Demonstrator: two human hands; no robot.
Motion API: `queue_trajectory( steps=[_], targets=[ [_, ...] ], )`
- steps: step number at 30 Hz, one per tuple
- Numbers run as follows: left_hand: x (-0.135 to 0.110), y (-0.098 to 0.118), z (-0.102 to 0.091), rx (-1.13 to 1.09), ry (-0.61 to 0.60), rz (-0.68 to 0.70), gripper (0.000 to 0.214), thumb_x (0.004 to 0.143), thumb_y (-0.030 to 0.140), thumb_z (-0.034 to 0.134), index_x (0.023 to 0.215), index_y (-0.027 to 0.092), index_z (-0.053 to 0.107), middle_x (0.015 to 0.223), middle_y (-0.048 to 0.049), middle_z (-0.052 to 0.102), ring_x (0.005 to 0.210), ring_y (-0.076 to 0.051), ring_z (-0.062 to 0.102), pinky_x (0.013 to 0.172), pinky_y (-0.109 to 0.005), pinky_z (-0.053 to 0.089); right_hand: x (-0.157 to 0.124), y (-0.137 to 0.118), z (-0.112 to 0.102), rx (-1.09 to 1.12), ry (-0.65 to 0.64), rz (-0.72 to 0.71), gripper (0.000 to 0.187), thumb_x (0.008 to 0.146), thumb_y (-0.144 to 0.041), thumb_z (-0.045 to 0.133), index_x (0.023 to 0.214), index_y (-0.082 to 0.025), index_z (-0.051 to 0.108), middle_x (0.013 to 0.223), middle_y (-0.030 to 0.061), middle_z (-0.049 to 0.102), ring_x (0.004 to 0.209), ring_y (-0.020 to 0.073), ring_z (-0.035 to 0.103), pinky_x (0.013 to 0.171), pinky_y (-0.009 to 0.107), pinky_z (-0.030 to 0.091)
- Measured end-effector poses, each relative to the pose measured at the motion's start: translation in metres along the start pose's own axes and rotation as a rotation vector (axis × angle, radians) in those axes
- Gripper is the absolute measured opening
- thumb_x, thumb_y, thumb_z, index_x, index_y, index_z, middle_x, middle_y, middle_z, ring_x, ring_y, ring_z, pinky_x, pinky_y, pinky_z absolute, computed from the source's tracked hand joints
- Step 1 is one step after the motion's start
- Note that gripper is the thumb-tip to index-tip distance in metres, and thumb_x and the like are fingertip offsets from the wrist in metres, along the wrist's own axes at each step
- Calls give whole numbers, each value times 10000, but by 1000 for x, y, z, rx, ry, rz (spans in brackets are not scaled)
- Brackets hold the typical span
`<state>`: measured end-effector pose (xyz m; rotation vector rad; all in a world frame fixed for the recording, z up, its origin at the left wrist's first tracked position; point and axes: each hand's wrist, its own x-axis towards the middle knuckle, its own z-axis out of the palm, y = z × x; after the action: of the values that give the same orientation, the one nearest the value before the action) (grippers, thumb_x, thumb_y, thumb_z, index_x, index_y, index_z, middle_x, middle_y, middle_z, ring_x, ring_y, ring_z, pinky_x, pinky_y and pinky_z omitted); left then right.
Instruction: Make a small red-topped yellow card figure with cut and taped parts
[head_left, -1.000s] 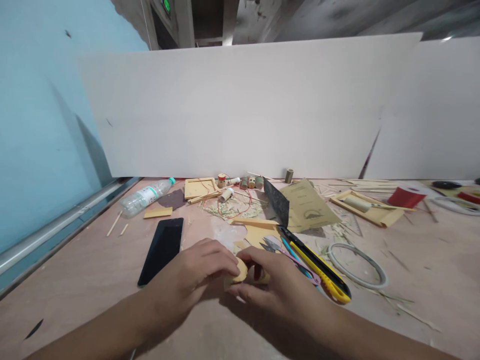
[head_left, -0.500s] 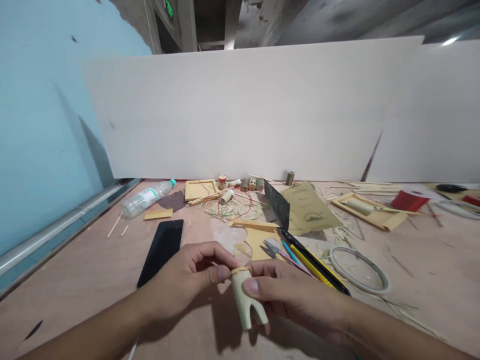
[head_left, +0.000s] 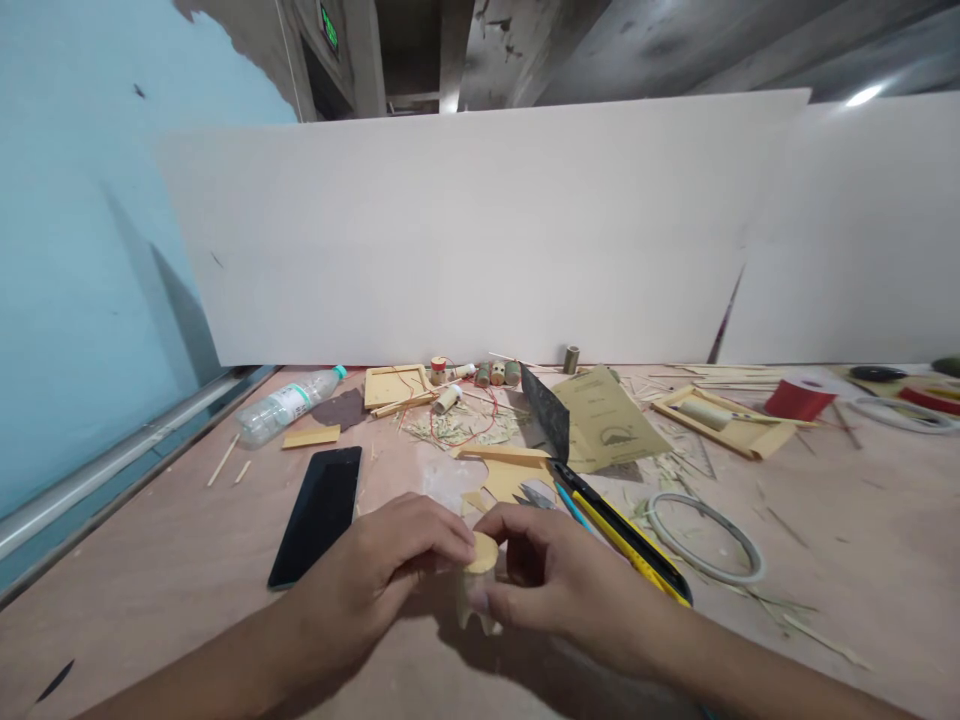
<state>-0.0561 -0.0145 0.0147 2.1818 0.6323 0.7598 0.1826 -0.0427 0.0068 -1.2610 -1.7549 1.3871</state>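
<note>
The right hand clamps a wooden tube between thumb and fingers, over the near part of the table; the left hand touches its round cap, any pinch hidden. Beyond lie scissors, yellow paper, then shavings.

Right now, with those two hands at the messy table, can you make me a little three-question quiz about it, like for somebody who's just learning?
1. True or false: the clear bottle is lying on its side.
2. Fill in the gap: between the left hand and the right hand is a small pale piece with a round, ______ top.
3. Which flat, dark thing lies nearest the left hand?

Key:
1. True.
2. Yellow.
3. The phone.
</note>
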Motion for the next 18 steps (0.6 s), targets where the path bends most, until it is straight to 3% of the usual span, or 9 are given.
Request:
queue_trajectory(
  steps=[9,18],
  targets=[
    [-3,1,1,149,-84,48,297,1020,-5,552,1125,253,656,1218,-21,706,1155,-165,640,1021,-287,474,5,-1,3,-264,146,10,229,766,-283,821,981,-223,769,650,-64,537,637,147,480,548,258,277],
    [3,8,5,207,-95,116,211,1032,48,556,1122,210,656,1197,-76,739,1121,-209,671,984,-339,512,2,3,9,-252,94,55,155,825,-190,709,977,-215,691,642,-70,546,600,132,481,495,238,256]
  ],
)
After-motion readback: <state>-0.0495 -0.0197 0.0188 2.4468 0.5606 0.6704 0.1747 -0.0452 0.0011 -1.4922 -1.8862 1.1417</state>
